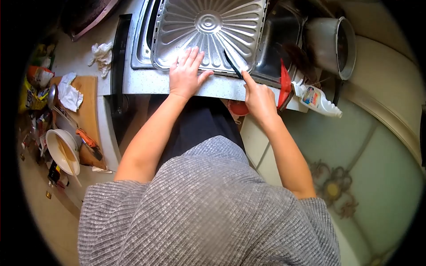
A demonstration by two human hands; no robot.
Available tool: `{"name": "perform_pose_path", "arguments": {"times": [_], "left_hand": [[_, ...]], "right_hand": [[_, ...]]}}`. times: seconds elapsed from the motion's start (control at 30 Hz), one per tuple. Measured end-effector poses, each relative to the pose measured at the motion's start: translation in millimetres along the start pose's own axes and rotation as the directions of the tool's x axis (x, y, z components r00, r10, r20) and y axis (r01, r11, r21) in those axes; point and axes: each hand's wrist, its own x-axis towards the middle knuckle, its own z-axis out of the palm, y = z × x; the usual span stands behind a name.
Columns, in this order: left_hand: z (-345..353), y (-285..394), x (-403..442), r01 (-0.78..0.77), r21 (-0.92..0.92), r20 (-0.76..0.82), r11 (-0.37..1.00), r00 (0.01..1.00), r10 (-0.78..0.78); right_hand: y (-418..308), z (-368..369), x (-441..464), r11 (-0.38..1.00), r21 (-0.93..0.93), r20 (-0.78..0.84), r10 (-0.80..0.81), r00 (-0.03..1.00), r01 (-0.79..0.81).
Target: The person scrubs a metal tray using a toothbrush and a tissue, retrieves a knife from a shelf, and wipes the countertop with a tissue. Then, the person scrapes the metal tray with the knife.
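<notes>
A ridged metal tray (177,33) with a round centre boss lies over the sink at the top middle. My left hand (187,73) rests on its near edge, fingers spread flat and thumb out to the right. My right hand (259,97) is wrapped round the dark handle of a knife-like tool (233,63), index finger along it. The tool slants up and left over the tray's lower right part; its far end is hard to tell from the ridges. The right hand is close to the tray's near right corner.
A spray bottle (317,101) and a red cloth-like item (284,84) lie right of my right hand. A large pot (330,46) stands behind them. At left are a cutting board (88,115), a white bowl (55,153), orange-handled scissors (87,138) and crumpled tissue (102,57).
</notes>
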Motion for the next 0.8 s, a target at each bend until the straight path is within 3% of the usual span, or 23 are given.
{"name": "perform_pose_path", "arguments": {"times": [0.17,0.3,0.43,0.47,0.57,0.7,0.8], "left_hand": [[-0.2,-0.9,1.0,0.003,0.006,-0.003,1.000,1.000,-0.003],[-0.4,1.2,0.8,-0.005,0.005,-0.006,1.000,1.000,0.005],[-1.1,1.2,1.2,-0.008,0.012,-0.005,1.000,1.000,0.008],[-1.1,1.6,2.3,-0.009,0.005,-0.009,1.000,1.000,0.009],[-2.0,0.4,-1.2,-0.004,0.007,-0.004,1.000,1.000,0.004],[-0.6,1.9,1.5,-0.007,0.017,-0.002,1.000,1.000,0.007],[-1.0,1.4,0.9,-0.008,0.019,0.001,1.000,1.000,0.008]], "right_hand": [[12.8,-17.5,-24.6,0.994,0.104,0.088,0.007,0.996,-0.016],[6.0,7.0,-1.7,0.999,0.048,0.006,0.001,1.000,-0.001],[26.1,10.0,-4.8,0.988,0.144,-0.046,-0.044,0.998,0.051],[22.6,-7.5,-12.5,0.988,0.156,0.041,0.004,0.999,-0.010],[20.9,-13.6,-18.3,0.989,0.146,0.081,-0.034,0.996,0.022],[9.3,16.2,6.6,0.999,0.020,-0.054,-0.037,0.998,0.038],[22.0,12.2,-3.7,0.996,0.085,-0.034,-0.018,0.999,0.020]]}}
